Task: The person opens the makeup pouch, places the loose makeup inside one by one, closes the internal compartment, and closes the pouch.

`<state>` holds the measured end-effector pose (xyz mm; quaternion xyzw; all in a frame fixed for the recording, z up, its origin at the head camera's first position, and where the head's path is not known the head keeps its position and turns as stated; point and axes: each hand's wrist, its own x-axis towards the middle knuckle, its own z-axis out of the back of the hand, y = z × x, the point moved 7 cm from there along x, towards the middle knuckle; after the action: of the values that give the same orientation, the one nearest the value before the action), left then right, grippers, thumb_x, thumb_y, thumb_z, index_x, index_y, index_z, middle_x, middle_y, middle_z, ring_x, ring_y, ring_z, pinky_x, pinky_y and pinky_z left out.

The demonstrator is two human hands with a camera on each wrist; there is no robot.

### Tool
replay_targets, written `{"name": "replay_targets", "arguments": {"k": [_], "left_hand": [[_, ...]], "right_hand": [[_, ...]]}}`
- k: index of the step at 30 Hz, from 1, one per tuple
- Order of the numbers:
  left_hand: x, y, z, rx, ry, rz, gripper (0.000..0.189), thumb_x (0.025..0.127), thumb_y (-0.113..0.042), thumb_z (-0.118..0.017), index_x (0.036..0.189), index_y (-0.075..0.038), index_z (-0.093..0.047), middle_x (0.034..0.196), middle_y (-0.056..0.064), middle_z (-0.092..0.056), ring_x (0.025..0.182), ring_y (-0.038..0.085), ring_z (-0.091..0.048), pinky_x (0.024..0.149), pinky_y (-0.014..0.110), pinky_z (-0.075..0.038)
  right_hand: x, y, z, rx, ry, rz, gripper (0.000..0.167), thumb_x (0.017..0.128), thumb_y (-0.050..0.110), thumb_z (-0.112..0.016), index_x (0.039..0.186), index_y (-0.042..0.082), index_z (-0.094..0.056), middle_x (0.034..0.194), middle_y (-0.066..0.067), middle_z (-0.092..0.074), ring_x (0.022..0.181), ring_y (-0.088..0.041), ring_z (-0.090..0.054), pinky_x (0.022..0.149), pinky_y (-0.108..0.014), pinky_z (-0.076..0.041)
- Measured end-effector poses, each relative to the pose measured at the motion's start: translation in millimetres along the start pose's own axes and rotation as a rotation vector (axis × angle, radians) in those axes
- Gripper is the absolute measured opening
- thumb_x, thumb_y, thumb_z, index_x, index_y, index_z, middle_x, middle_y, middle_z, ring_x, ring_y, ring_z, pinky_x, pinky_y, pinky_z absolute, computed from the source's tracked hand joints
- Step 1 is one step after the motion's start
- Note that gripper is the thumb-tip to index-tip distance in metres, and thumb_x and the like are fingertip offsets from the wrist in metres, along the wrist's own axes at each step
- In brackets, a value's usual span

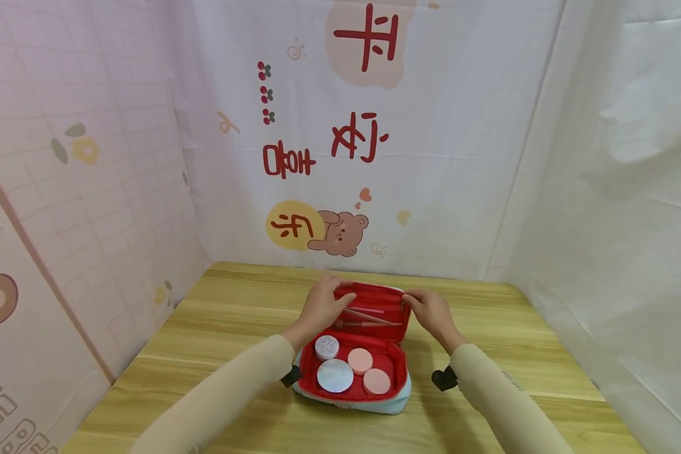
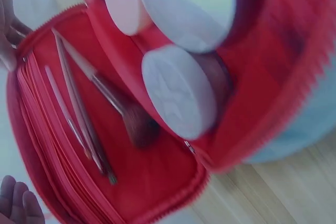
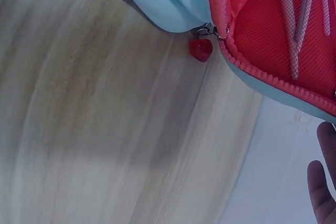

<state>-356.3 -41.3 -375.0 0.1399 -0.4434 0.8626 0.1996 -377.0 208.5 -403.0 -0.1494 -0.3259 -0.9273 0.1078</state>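
A light-blue makeup bag [image 1: 400, 403] with red lining lies unzipped on the table, its lid [image 1: 374, 291] raised. My left hand [image 1: 320, 307] holds the lid's upper left edge, thumb over the red inner side. At the upper right corner my right hand [image 1: 431, 310] pinches the lid's rim. Inside the bag sit a star-embossed white round case [image 1: 326, 347], a larger pale round case [image 1: 335, 376], a pink round case [image 1: 360, 360] and another pink case [image 1: 377, 381]. Several makeup brushes, including a fluffy brush [image 2: 139, 124], lie in the lid behind red mesh [image 3: 257, 51].
The wood-grain table [image 1: 221, 315] extends around the bag. A printed white cloth [image 1: 454, 157] hangs behind it and at both sides. From the bag's zipper dangles a red bead-like charm [image 3: 201, 50]. Each wrist carries a dark strap-on piece [image 1: 445, 378].
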Motion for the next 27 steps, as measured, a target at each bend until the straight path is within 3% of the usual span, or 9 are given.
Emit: {"name": "replay_targets", "arguments": {"k": [6, 14, 20, 27], "left_hand": [[-0.7, -12.3, -24.3, -0.048, 0.078, 0.004, 0.033, 0.093, -0.017, -0.071, 0.122, -0.003, -0.068, 0.119, 0.01, -0.066, 0.112, 0.027, -0.06, 0.097, 0.042, -0.05], [4.4, -21.6, -56.4, -0.155, 0.175, 0.098, 0.032, 0.094, -0.019, -0.07, 0.122, -0.005, -0.068, 0.116, 0.01, -0.067, 0.1, 0.019, -0.062, 0.087, 0.032, -0.054], [9.8, -24.7, -71.1, -0.167, 0.181, 0.129, 0.026, 0.094, -0.018, -0.07, 0.117, -0.005, -0.07, 0.108, 0.004, -0.071, 0.09, 0.014, -0.066, 0.078, 0.026, -0.056], [14.5, -22.7, -84.5, -0.115, 0.155, 0.091, 0.022, 0.093, -0.017, -0.071, 0.111, -0.003, -0.073, 0.103, 0.004, -0.073, 0.091, 0.016, -0.066, 0.079, 0.028, -0.055]], "right_hand": [[2.0, -3.6, -4.4, 0.043, 0.002, -0.021, 0.026, 0.099, 0.022, -0.062, 0.115, 0.005, -0.074, 0.105, -0.011, -0.074, 0.104, -0.032, -0.066, 0.09, -0.051, -0.051], [8.1, 0.4, -3.0, 0.068, 0.007, -0.059, 0.031, 0.1, 0.025, -0.061, 0.12, 0.005, -0.072, 0.106, -0.012, -0.073, 0.091, -0.028, -0.062, 0.079, -0.044, -0.051], [13.1, 4.2, -1.1, 0.079, 0.001, -0.052, 0.03, 0.099, 0.025, -0.062, 0.119, 0.005, -0.072, 0.103, -0.01, -0.073, 0.084, -0.024, -0.057, 0.072, -0.037, -0.047], [13.1, 7.7, -1.1, 0.096, -0.017, -0.021, 0.028, 0.099, 0.023, -0.064, 0.117, 0.005, -0.074, 0.103, -0.01, -0.074, 0.085, -0.023, -0.059, 0.072, -0.035, -0.047]]}}
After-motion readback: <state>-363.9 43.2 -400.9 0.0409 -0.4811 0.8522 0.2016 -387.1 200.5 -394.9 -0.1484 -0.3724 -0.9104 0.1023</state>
